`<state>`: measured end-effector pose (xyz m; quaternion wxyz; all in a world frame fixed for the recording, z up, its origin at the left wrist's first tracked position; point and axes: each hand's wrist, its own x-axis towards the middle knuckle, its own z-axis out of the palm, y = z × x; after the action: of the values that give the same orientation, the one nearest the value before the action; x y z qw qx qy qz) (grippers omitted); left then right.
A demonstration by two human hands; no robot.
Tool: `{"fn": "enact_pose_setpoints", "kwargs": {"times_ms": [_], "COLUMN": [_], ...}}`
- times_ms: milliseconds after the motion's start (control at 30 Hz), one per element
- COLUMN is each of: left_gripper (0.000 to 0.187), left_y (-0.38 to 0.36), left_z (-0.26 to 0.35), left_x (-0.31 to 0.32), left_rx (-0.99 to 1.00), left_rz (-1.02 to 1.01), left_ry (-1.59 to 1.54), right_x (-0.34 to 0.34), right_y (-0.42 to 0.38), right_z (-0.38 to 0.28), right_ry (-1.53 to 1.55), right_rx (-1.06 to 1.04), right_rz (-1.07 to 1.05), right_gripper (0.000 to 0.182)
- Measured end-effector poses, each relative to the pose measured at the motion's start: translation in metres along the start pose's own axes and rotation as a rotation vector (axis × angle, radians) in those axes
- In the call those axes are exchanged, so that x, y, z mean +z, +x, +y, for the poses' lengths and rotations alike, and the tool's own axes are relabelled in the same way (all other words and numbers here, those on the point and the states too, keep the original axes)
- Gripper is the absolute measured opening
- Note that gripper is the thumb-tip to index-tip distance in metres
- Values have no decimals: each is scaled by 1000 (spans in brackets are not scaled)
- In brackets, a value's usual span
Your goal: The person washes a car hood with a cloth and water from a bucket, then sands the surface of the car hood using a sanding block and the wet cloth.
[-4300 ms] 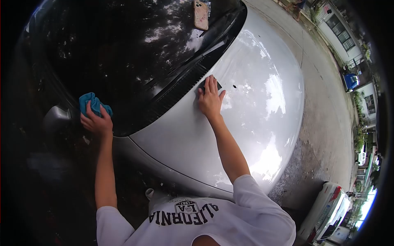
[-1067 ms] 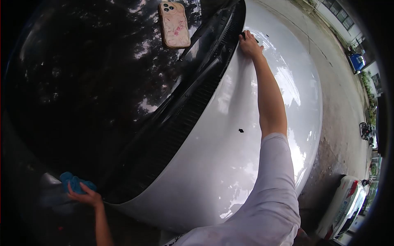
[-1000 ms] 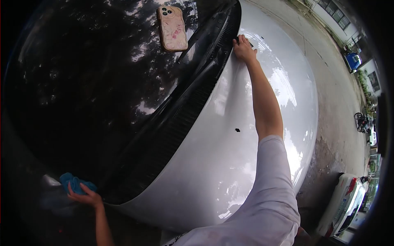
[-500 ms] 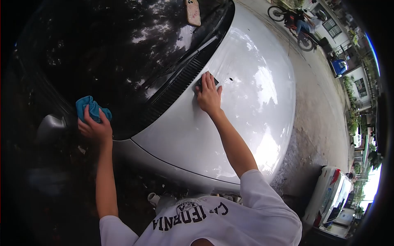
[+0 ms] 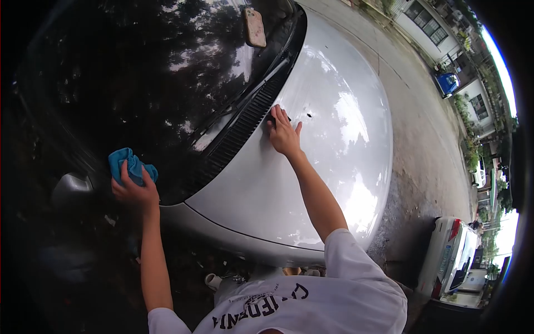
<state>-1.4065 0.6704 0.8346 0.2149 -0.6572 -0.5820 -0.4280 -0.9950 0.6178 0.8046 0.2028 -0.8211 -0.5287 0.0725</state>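
My left hand (image 5: 135,186) is closed around a crumpled blue cloth (image 5: 132,165), held at the lower corner of the dark windshield (image 5: 139,83), near the side mirror (image 5: 72,189). On the silver hood (image 5: 261,195), just beside the black cowl grille, lies my right hand (image 5: 285,136). Its fingers stretch over a small dark pad (image 5: 288,118), pressing it to the paint. Most of that pad is hidden under the palm and fingers, so its exact kind cannot be made out. A small dark mark (image 5: 309,115) shows on the hood right of the fingertips.
A phone in a pinkish patterned case (image 5: 255,28) rests on the windshield near the wiper (image 5: 222,114). Concrete road (image 5: 423,128) runs beyond the hood. A white car (image 5: 451,259) stands at lower right, and a blue vehicle (image 5: 446,83) is farther off by houses.
The view has shifted slightly, and a motorcycle with a rider on the road has left it. Both hands keep about the same places on the car.
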Motion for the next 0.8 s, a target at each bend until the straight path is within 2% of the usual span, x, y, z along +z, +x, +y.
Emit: {"fn": "enact_pose_setpoints", "kwargs": {"times_ms": [67, 167, 400, 533, 600, 667, 700, 800], "left_gripper": [47, 45, 46, 44, 43, 43, 42, 42], "left_y": [0, 0, -7, -14, -16, -15, -10, -10], "left_z": [4, 2, 1, -24, -25, -20, -15, -9], "left_x": [-2, -3, -2, -7, -3, -5, -6, -4], "left_rx": [-28, 13, -63, 10, 16, -58, 28, -32], "left_rz": [-5, 23, 4, 3, 12, 23, 53, 58], "left_ry": [26, 44, 136, 216, 252, 156, 225, 193], "right_x": [-24, -28, -43, -48, -54, -52, -54, -57], "right_y": [54, 124, 287, 378, 411, 440, 446, 453], "right_z": [18, 57, 136, 167, 181, 194, 197, 196], "right_ry": [79, -29, -133, -226, -226, -207, -180, -139], "right_rx": [116, 110, 172, 183, 222, 216, 239, 251], "right_rz": [-68, 47, 98, 113, 109, 118, 103, 95], "right_gripper": [51, 47, 50, 51, 52, 52, 52, 53]}}
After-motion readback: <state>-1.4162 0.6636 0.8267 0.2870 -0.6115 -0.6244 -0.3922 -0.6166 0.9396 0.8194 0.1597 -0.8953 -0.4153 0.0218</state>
